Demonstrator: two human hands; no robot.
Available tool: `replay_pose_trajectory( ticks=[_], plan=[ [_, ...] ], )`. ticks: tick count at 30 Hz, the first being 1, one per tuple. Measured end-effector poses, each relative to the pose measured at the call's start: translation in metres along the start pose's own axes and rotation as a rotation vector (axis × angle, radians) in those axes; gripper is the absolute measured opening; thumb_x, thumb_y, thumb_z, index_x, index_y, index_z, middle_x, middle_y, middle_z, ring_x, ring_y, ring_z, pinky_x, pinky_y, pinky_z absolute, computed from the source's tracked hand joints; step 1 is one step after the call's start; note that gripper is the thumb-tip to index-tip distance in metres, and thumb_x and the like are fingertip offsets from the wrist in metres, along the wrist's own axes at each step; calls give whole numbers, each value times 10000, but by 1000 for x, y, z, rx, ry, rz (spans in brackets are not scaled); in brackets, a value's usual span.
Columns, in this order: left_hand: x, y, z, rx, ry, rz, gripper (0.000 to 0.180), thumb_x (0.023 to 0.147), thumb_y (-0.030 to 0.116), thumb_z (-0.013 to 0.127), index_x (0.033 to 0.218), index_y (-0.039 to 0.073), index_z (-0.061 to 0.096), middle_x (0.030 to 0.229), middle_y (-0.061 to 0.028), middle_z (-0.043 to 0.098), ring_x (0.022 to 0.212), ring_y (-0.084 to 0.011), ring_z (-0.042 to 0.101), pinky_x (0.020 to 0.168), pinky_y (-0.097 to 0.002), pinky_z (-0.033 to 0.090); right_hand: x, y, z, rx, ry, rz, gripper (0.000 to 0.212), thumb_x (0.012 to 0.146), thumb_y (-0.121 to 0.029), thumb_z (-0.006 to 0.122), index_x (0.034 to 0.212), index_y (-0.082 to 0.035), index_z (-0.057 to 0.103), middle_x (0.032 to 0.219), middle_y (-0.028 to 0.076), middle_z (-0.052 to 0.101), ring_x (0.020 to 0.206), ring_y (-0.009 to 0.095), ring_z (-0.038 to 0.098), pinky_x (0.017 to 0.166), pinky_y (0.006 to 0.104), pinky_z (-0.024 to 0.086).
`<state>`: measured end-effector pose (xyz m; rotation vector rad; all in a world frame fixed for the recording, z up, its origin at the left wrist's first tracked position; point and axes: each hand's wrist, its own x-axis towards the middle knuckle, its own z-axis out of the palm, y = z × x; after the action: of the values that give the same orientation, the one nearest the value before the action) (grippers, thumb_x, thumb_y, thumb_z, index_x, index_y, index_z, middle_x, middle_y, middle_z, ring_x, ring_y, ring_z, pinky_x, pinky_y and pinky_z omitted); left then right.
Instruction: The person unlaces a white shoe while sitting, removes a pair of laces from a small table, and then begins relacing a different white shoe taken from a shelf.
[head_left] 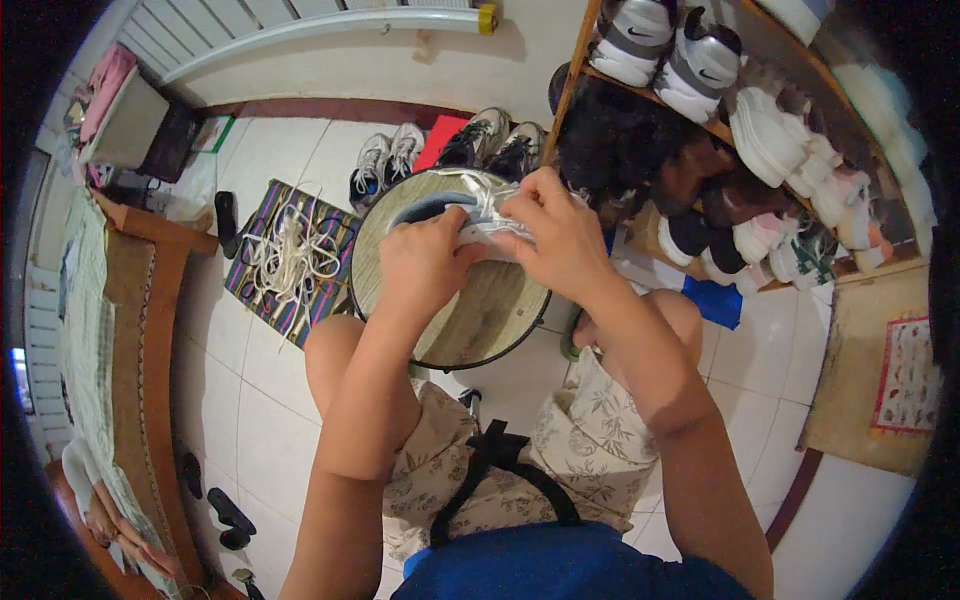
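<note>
A white sneaker (pixel 478 240) with a dark blue lining rests on a small round table (pixel 465 325) with a wood-look top and dark rim. White shoelaces (pixel 484 192) run loosely over its front. My left hand (pixel 428 258) is closed on the near side of the shoe, its thumb and fingers by the opening. At the laced part, my right hand (pixel 556 238) has its fingers bent together in a pinch at the lace. Both hands cover much of the shoe, and the exact spot where the right fingertips grip is partly hidden.
A heap of white laces (pixel 290 258) lies on a striped mat (pixel 262 300) left of the table. Behind it stand grey sneakers (pixel 388 160) and black-and-silver sneakers (pixel 488 142). A shoe rack (pixel 572 85) fills the right. A wooden bed (pixel 160 400) runs along the left; another person's arm (pixel 125 525) shows there.
</note>
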<state>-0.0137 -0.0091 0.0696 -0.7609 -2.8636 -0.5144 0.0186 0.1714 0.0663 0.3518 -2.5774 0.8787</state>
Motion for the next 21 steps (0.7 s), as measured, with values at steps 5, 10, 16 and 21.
replay_pose_trajectory(
  ticks=[5, 10, 16, 21],
  plan=[
    [2, 4, -3, 0, -36, -3, 289, 720, 322, 712, 874, 103, 603, 697, -107, 642, 676, -325, 629, 611, -429, 479, 0, 3, 12, 151, -107, -57, 162, 772, -153, 677, 807, -46, 561, 942, 92, 463, 869, 262, 562, 683, 372, 471],
    [0, -2, -2, -26, -5, 12, 323, 729, 367, 708, 884, 105, 600, 712, -112, 641, 691, -333, 630, 606, -431, 480, 16, 41, -22, 641, 244, 120, 125, 789, -87, 663, 799, -18, 558, 891, 64, 455, 856, 183, 498, 723, 283, 428],
    [4, 2, 1, -25, 25, 56, 336, 732, 385, 708, 863, 99, 590, 706, -117, 635, 680, -336, 628, 579, -429, 475, 12, 27, -12, 234, 323, 238, 167, 767, -128, 705, 854, -35, 596, 948, 85, 489, 837, 224, 541, 725, 333, 462],
    [1, -2, 4, -34, 1, 33, 332, 728, 382, 712, 832, 94, 583, 671, -114, 622, 651, -330, 623, 567, -426, 474, 6, -3, -3, 101, 77, -75, 214, 701, -152, 735, 850, -69, 607, 989, 97, 480, 915, 285, 535, 789, 371, 455]
  ],
)
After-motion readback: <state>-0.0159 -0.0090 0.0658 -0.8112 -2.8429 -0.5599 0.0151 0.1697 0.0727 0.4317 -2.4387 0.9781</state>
